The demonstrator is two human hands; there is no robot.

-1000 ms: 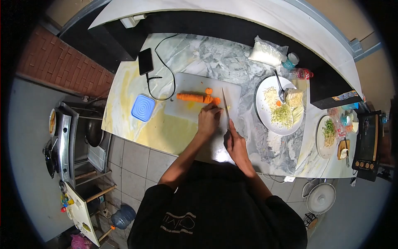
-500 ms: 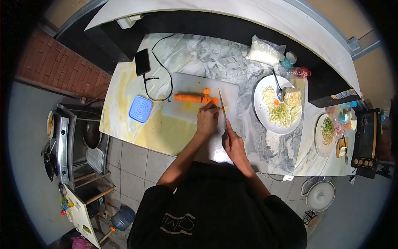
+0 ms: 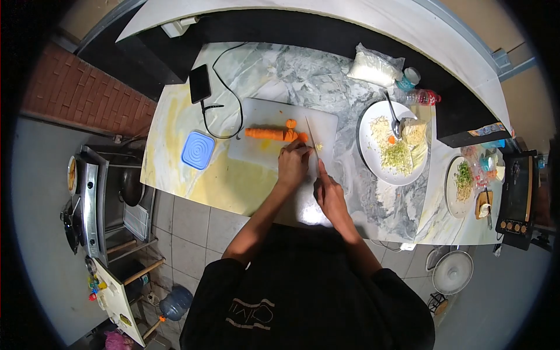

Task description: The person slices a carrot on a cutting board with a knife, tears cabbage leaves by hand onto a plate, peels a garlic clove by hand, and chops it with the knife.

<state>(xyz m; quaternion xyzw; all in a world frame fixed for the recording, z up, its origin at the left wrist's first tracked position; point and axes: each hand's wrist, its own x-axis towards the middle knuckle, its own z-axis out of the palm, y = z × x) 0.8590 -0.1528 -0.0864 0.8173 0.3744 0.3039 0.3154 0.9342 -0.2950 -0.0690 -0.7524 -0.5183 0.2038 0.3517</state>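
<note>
My right hand (image 3: 330,195) grips the handle of a kitchen knife (image 3: 311,135), its blade pointing away across the white cutting board (image 3: 245,153). Just left of the blade, my left hand (image 3: 293,165) is closed with its fingertips pressed down on the board; whatever they pinch is hidden beneath them. Directly beyond those fingers lies a carrot (image 3: 265,134), its right end cut into pieces, with a round carrot slice (image 3: 291,123) above it. Small pale chopped bits (image 3: 319,147) rest to the right of the blade.
A white plate (image 3: 367,157) with shredded vegetables and a spoon (image 3: 395,119) stands to the right. Behind it are a bag of white powder (image 3: 374,66) and a plastic bottle (image 3: 424,97). On the left lie a blue lid (image 3: 198,150) and a cabled phone (image 3: 199,84).
The camera view has shifted slightly. Both hands stay at the same spot on the board, the knife still beside the left fingertips; the carrot lies as before.
</note>
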